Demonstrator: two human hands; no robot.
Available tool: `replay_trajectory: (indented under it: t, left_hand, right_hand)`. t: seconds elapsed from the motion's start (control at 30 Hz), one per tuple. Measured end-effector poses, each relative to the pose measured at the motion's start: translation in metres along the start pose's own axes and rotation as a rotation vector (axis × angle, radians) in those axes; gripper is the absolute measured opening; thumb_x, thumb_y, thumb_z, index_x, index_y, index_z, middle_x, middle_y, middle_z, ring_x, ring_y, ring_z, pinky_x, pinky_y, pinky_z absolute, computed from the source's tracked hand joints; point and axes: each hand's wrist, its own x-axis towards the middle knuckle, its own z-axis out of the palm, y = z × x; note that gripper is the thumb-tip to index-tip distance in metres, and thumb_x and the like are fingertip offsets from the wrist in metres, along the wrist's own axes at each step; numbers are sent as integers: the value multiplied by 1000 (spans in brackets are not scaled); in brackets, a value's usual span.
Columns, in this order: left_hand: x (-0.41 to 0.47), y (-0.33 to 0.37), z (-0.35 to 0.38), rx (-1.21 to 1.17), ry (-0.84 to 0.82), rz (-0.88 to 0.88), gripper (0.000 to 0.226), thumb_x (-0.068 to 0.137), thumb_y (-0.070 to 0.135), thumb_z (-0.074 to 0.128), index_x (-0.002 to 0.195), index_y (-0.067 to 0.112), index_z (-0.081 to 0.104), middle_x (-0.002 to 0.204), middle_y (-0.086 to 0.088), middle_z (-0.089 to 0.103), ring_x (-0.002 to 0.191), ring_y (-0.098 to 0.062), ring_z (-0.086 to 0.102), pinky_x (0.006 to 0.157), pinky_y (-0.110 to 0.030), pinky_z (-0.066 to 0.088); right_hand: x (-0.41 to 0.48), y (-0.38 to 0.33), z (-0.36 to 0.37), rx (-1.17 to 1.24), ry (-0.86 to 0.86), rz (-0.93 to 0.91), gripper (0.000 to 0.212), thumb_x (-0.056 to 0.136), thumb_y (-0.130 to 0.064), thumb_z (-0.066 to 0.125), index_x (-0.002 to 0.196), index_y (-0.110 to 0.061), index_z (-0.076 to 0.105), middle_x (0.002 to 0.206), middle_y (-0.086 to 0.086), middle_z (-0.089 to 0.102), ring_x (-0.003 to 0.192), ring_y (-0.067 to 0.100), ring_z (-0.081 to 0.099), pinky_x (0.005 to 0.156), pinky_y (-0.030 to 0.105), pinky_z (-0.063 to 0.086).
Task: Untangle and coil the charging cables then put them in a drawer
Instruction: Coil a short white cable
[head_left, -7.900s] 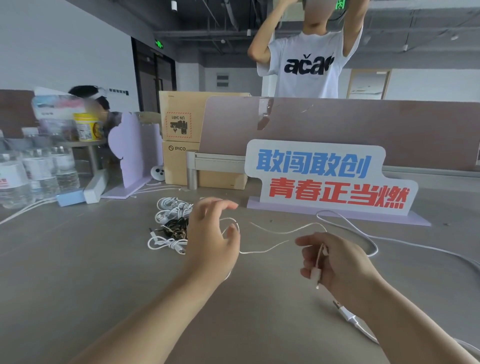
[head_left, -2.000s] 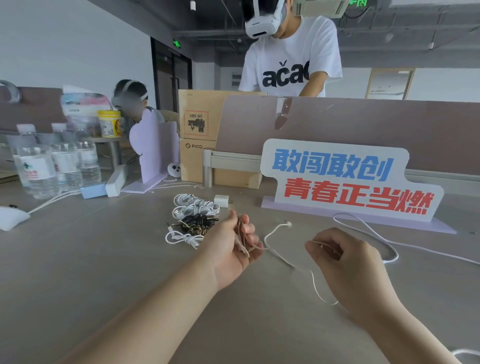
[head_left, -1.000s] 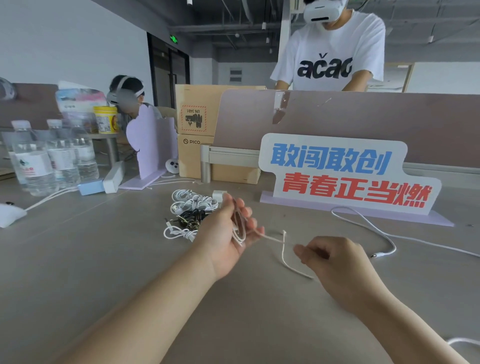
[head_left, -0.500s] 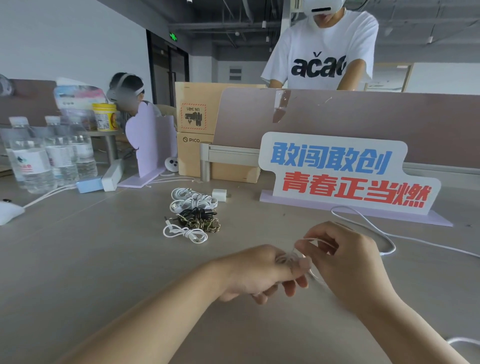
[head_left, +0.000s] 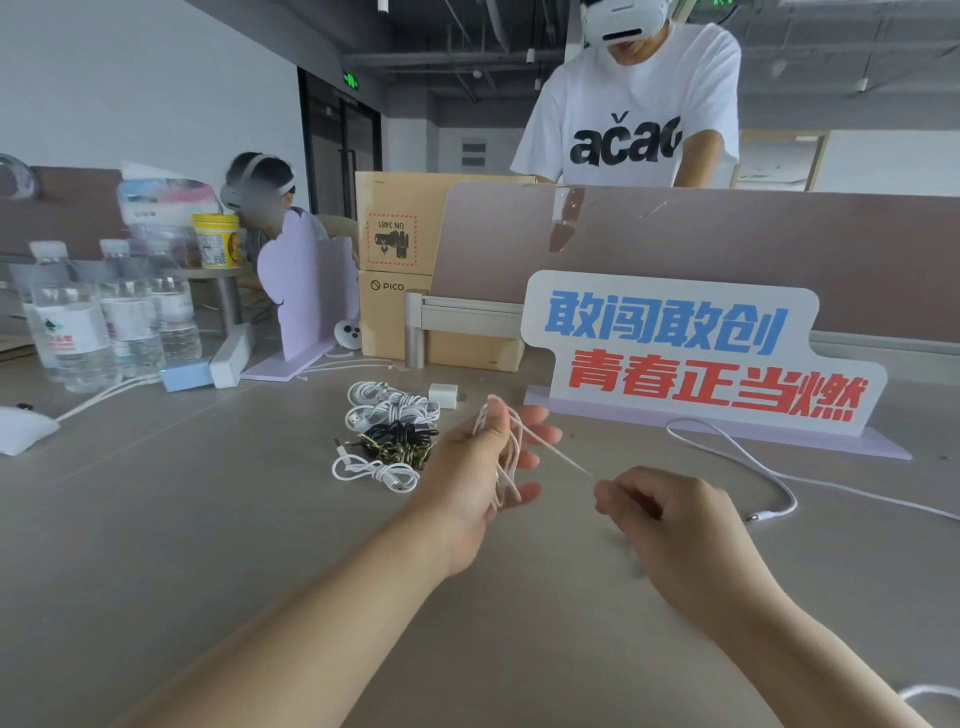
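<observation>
A thin white cable (head_left: 506, 457) is looped several times around the fingers of my left hand (head_left: 478, 478), which is raised above the table with the thumb holding the loops. The cable's free end runs taut to my right hand (head_left: 670, 519), which pinches it between thumb and fingertips. Behind my left hand lies a pile of coiled cables (head_left: 389, 431): white bundles, a black one and a camouflage one. A loose white cable (head_left: 753, 462) trails over the table at the right. No drawer is in view.
A printed sign (head_left: 691, 353) stands behind the hands. A white charger plug (head_left: 444, 396) sits by the pile. Water bottles (head_left: 104, 317) stand far left, cardboard boxes (head_left: 400, 270) at the back. A person in a white T-shirt stands behind the partition (head_left: 727, 249).
My hands were joined half a second ago; now they are apart. My left hand has lifted with more loops around it, and the free tail to my right hand is short and taut.
</observation>
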Motion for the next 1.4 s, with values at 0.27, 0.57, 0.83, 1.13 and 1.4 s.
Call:
replay_trajectory:
  t: [0.27,0.57,0.83,1.13,1.4]
  left_hand:
    - [10,2,-8,-359,97,-136,36,101,37,39,76,14,52,56,2,47,38,-9,42,42,-20,44]
    - [-20,-10,9,658,-550,-173,74,79,72,9,102,22,59,69,-3,58,50,-12,35,46,-20,32]
    - [-26,-6,14,336,-518,22,78,76,66,33,146,33,26,48,-1,51,39,-7,36,39,-16,26]
    - [2,-7,-2,411,70,-211,39,92,41,50,86,7,68,48,-1,52,44,-14,40,40,-16,27]
    - [0,-2,-1,59,-211,-278,21,97,9,42,99,4,63,66,-2,51,53,-10,42,52,-19,41]
  right_hand:
    - [1,2,-4,-53,20,-23,26,84,-30,65,59,-23,60,52,-10,56,53,5,49,50,13,36]
    - [-2,-3,-3,-25,218,-265,11,73,-10,76,67,-17,69,66,-9,60,71,5,55,57,9,38]
    - [-4,-16,-2,486,-176,292,26,84,-5,57,59,-7,62,49,5,40,43,17,32,43,26,28]
    - [-11,-14,12,49,-193,120,25,88,-27,60,67,-17,69,43,-8,42,38,9,29,38,16,23]
    - [-10,-8,13,-81,-188,121,23,90,-25,53,72,-26,67,50,-5,50,37,7,39,39,16,29]
